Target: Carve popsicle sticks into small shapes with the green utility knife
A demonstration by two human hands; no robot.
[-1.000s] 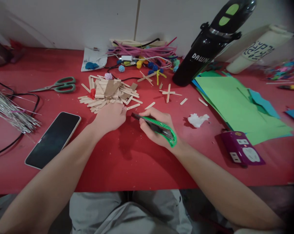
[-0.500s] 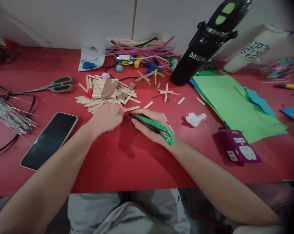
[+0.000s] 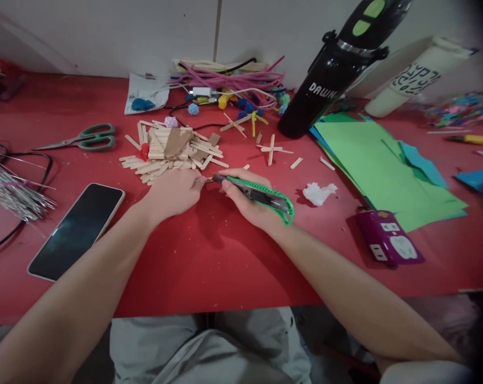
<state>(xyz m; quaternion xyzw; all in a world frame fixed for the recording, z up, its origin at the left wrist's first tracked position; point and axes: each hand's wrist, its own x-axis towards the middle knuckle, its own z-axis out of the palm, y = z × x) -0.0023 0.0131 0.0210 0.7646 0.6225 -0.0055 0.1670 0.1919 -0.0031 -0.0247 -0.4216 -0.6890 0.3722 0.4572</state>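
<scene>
My right hand (image 3: 251,197) is closed around a green box cutter (image 3: 261,194), its dark tip pointing left. Pressed to the table, my left hand (image 3: 177,192) pinches a wooden craft stick (image 3: 208,180), of which only a short piece shows between the two hands. The cutter's tip is at that stick; I cannot tell whether the blade is in the wood. Just behind my left hand lies a heap of craft sticks (image 3: 145,169), with brown cardboard scraps (image 3: 178,143) and a small red piece (image 3: 144,152) on it.
Scissors (image 3: 93,137), a phone (image 3: 77,229) and silver wires (image 3: 17,189) lie left. Crossed sticks (image 3: 271,149) and crumpled white tissue (image 3: 318,193) lie right of the heap. Beyond are a black bottle (image 3: 317,80), green paper (image 3: 385,165) and a purple socket adapter (image 3: 389,237).
My right hand has shifted up slightly, and the cutter is now turned flatter with its tip against the stick. The stick's right part is now covered. My left hand has stayed in place.
</scene>
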